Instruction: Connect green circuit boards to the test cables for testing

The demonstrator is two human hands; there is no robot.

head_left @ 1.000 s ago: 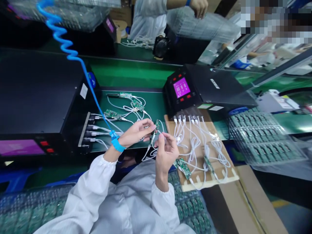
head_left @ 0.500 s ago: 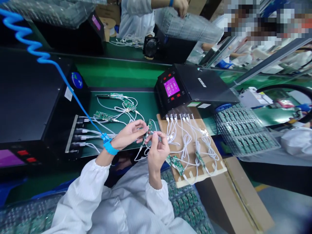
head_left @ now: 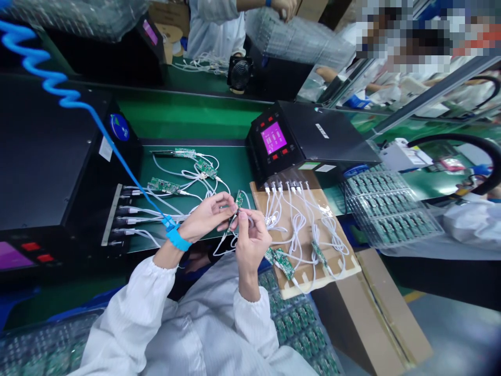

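Steadying the board (head_left: 239, 198) seems the present step: left hand (head_left: 211, 214) pinches it, right hand (head_left: 252, 235) curls beside it, grasp unclear, and next move needs fine care.

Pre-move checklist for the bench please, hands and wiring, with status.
1. Circuit board held: ok, left hand pinches it.
2. Right hand placed: ok, thumb and fingertips close beside the board.
3. Cable connection at that board: cannot tell, fingers hide it.
4. Blue wrist strap worn: ok, on the left wrist.
5. White cables untangled: not ok, they loop and cross.
6. Purple screen lit: ok, though its readings are too small to make out.
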